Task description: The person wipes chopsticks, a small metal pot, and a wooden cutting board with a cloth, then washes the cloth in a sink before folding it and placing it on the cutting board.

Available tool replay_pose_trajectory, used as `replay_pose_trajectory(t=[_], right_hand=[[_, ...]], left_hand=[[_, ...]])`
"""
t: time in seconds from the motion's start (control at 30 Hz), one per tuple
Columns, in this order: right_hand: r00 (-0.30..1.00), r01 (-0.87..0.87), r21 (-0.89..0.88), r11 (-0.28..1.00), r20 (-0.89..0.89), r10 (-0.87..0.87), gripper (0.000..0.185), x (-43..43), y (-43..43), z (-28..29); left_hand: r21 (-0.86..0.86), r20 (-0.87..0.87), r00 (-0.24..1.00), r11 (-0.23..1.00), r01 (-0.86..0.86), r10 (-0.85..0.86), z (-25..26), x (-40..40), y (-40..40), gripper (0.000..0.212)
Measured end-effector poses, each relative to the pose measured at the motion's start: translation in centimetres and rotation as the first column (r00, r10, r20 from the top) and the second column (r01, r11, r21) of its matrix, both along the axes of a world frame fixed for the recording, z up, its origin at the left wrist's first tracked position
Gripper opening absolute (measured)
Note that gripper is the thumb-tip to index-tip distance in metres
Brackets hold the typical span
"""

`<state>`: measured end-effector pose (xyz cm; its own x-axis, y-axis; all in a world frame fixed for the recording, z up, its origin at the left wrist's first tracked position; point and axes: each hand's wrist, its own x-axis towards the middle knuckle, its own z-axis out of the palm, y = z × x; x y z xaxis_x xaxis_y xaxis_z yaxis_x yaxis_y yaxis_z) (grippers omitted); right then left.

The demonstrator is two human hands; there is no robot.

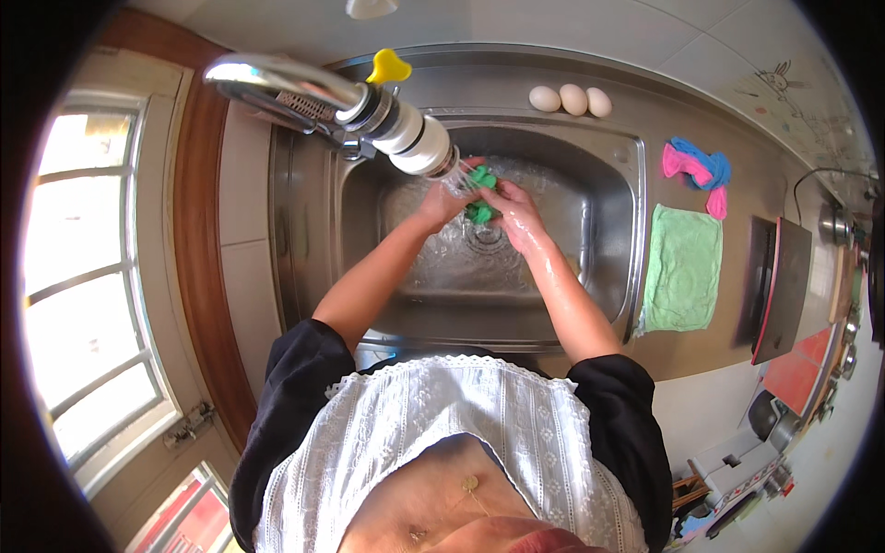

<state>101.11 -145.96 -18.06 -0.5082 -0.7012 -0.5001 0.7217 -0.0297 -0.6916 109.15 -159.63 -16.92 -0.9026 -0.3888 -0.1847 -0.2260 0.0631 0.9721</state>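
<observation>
Water runs from the white faucet head (423, 146) over both hands, inside a stainless steel sink (484, 319). A wet, bunched green cloth (482, 211) is held between them, its folds showing above and below the fingers. On its left side my left hand (446, 200) grips it, partly hidden by the faucet head and the spray. From the other side my right hand (513, 207) pinches the cloth with thumb and fingers, and that wrist glistens with water. Shallow water ripples on the sink's bottom around the drain.
Three eggs (573, 100) lie along the back ledge. Right of the sink are a crumpled pink and blue cloth (698, 169), a flat light-green cloth (684, 268) and a dark flat panel with a red edge (783, 290). The curved faucet pipe (283, 77) overhangs the back left; a window (90, 221) stands left.
</observation>
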Motion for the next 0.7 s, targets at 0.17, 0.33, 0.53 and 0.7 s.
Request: replay_pose_trajectory(t=[0.17, 0.33, 0.53, 0.7], right_hand=[[0.866, -0.023, 0.209, 0.978, -0.485, 0.124, 0.021, 0.2, -0.5, 0.8], [0.983, 0.094, -0.055, 0.994, -0.15, -0.101, 0.04, 1.0, -0.7, 4.0], [0.999, -0.049, -0.106, 0.993, -0.026, 0.047, 0.052, 1.0, 0.5, 4.5], [0.932, -0.352, -0.195, 0.916, -0.164, 0.323, 0.057, 1.8, 0.0, 7.8]], left_hand=[[0.175, 0.097, 0.976, 0.962, -0.209, 0.195, 1.0, 3.4, 0.3, 0.036], [0.58, 0.075, 0.863, 0.682, -0.445, 0.499, 2.8, 4.8, 0.2, 0.014], [0.851, 0.096, 0.857, 0.406, -0.335, 0.507, 5.4, 5.2, 0.1, 0.019], [0.844, -0.052, 0.938, 0.517, -0.142, 0.342, 6.8, 5.1, -0.1, 0.026]])
